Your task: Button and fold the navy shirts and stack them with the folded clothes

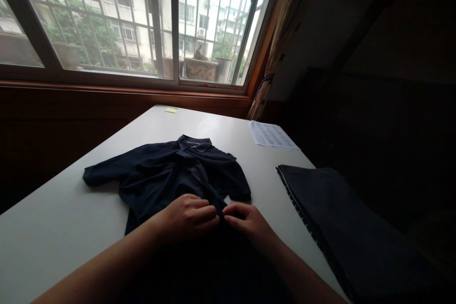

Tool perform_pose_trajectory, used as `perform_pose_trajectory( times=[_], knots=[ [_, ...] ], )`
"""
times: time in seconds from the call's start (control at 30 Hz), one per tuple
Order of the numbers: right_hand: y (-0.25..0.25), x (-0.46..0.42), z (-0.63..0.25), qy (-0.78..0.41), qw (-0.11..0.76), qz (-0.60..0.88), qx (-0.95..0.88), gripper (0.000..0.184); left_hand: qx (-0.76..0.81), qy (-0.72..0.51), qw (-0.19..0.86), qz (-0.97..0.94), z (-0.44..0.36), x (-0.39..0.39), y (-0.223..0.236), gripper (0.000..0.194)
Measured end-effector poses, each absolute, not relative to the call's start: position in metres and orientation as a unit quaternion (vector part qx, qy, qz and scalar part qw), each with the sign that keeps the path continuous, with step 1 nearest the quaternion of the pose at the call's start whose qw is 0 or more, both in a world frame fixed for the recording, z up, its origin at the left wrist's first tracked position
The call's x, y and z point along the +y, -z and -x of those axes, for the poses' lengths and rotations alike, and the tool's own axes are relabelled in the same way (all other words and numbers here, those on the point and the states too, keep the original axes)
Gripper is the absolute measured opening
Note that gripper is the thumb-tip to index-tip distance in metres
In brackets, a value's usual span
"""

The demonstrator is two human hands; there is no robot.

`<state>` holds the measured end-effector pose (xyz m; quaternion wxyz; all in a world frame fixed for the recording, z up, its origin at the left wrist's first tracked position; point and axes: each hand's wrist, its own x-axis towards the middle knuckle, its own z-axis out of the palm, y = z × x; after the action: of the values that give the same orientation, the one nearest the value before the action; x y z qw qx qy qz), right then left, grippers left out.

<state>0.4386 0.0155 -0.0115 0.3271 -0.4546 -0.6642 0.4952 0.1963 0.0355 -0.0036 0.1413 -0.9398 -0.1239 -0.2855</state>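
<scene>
Pinching between thumb and forefinger, the right hand [247, 223] grips the front edge of a dark navy, short-sleeved, collared cloth shirt [164, 171], and the left hand [190, 213] is curled closed on the same edge just beside it (its thumb is hidden). The shirt lies front up, rumpled, in the centre of the frame, collar uppermost, sleeves spread left and right; its lower end is lost in shadow at bottom centre. Beneath it is a glossy white tabletop [71, 228]. Folded dark blue fabric [342, 218] lies at lower right, with white printed paper sheets [273, 135] above it. A small pale-yellow paper slip [171, 109] lies near the table's far edge, below a metal-framed window [174, 23] at upper left.
</scene>
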Motion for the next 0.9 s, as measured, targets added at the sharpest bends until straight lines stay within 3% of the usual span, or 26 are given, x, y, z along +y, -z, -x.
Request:
perform_pose_trajectory(
  times=[0.9],
  knots=[
    [0.0118, 0.0143, -0.4361, -0.509, 0.325, 0.444, -0.662, 0.028, -0.129, 0.278, 0.088, 0.948, -0.1972, 0.0377, 0.0043, 0.010]
  ],
)
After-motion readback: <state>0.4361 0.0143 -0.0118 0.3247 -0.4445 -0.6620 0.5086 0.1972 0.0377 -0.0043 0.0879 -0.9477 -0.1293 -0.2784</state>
